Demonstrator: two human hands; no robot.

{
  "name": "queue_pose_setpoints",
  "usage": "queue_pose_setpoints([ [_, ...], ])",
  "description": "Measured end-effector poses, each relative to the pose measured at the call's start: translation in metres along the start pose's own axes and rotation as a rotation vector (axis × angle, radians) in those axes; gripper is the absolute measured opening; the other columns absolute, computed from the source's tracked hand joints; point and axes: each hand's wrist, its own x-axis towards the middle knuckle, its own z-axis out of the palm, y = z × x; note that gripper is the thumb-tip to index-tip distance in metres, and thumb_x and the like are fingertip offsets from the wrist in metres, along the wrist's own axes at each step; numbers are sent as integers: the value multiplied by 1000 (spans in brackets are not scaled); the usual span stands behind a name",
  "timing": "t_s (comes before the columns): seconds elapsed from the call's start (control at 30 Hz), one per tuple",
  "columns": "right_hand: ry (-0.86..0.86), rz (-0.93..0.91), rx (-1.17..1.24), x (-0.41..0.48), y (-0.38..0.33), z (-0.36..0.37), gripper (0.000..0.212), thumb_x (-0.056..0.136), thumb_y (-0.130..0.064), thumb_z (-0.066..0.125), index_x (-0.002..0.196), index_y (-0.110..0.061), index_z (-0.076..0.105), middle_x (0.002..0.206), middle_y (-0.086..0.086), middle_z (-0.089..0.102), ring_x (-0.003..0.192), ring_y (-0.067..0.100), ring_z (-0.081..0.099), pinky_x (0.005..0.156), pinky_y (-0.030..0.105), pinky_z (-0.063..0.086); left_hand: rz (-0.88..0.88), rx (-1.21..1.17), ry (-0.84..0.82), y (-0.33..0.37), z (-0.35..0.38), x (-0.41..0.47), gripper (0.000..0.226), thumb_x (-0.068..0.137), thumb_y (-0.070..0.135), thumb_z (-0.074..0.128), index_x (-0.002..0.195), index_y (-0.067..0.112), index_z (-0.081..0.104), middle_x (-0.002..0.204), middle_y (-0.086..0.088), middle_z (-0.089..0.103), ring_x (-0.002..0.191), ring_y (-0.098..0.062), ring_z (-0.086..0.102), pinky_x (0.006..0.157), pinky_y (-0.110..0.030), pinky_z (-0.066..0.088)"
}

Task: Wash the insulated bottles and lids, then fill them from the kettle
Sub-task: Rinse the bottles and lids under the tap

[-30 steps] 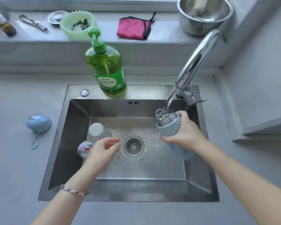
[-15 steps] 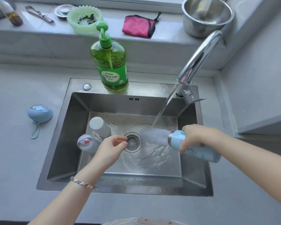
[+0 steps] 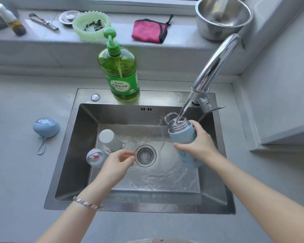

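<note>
Water from the tap (image 3: 216, 62) pours into the mouth of the blue bottle (image 3: 182, 135), tilted over the sink (image 3: 88, 137) and gripped by the right hand (image 3: 198, 142). Left hand (image 3: 118, 163) hovers beside the drain (image 3: 145, 155), fingers loosely curled, holding nothing. Green soap bottle (image 3: 119, 76) label reads 柠檬洗洁精

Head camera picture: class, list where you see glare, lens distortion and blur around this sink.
Head view: bright glare runs along the tap and the steel bowl; head view: the wide lens bows the sink rim and windowsill edges; head view: splashing water at the bottle mouth is smeared, while the soap bottle label is sharp.
</note>
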Motion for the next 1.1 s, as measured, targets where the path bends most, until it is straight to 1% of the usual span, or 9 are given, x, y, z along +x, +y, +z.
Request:
queue_pose_setpoints([
  [0.1,73,-61,133,3,-3,15,69,58,-18,86,111,-35,44,100,-15,58,92,6,54,69,4,40,3,-6,3,0,-3,0,16,90,12,57,85,27,60,88,4,69,83,-8,64,81,-29,48],
  [0.23,146,-85,187,5,2,22,73,55,-18,87,111,-37,44,105,-13,59,99,10,57,85,24,46,4,-2,14,1,-4,2,15,91,11,56,88,24,61,87,3,69,83,-9,64,84,-31,47],
  [0.43,154,-90,221,7,10,18,75,53,-16,88,112,-34,46,108,-12,59,101,10,55,83,19,44,42,55,-10,13,7,8,18,89,13,59,84,31,61,88,4,69,90,-15,66,70,-25,47],
  [0.53,149,-90,214,8,14,17,75,52,-17,89,114,-32,48,108,-11,61,100,7,57,81,15,43,134,104,-7,39,18,14,13,86,15,63,92,25,62,90,7,67,91,-12,64,78,-23,47],
  [0.67,137,-87,218,9,15,15,76,51,-18,89,114,-32,50,106,-13,64,98,5,59,84,19,46,263,127,-21,85,33,28,38,79,25,72,114,22,58,103,6,66,93,-5,63,84,-25,50],
  [0.8,114,-65,214,9,11,13,78,50,-20,89,118,-33,51,106,-14,64,96,6,60,85,27,50,259,171,-116,115,55,43,72,69,33,80,131,20,47,118,8,57,102,-7,60,88,-26,49],
  [0.93,95,-68,195,12,6,12,78,51,-20,88,117,-36,51,104,-17,63,94,4,60,82,24,49,343,312,-96,118,70,56,53,65,38,79,113,22,61,100,12,66,91,-5,62,84,-25,51],
  [1.0,66,-84,173,12,4,11,80,51,-21,88,121,-36,51,109,-16,62,101,6,57,85,22,47,386,343,-38,116,71,57,37,66,36,76,99,23,66,86,13,67,80,0,61,71,-13,48],
  [1.1,13,-79,117,10,11,1,86,49,-39,85,127,-37,48,121,-13,55,113,7,51,96,28,43,362,228,5,110,71,52,22,66,33,75,85,23,68,78,12,68,71,-1,61,64,-12,47],
])
